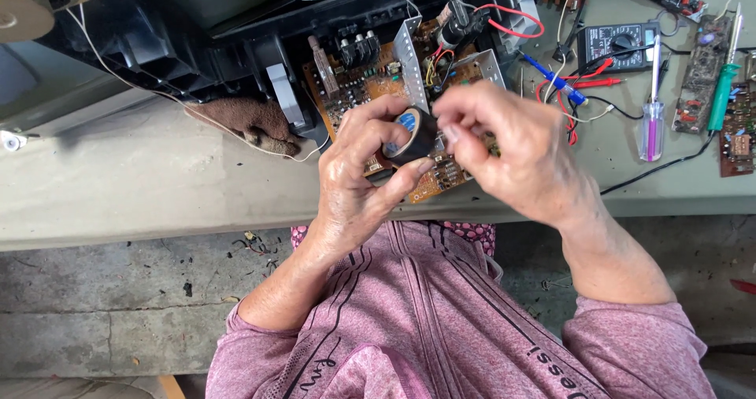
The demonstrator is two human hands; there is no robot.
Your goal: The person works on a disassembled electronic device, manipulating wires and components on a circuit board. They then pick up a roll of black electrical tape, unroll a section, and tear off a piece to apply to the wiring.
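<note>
Two hands, left hand gripping half-hidden tape roll, right hand fingertips blurred

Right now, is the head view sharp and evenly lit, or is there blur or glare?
Head view: soft, even daylight, no hard shadows or glare; the left hand and tape roll are sharp; the right hand is slightly smeared at its fingertips; the circuit board reads clearly; the dark casing loses detail.

I am holding both forearms raised in front of me, my left hand curling its fingers closed, my right hand pinching thumb and fingertips together beside it.
</note>
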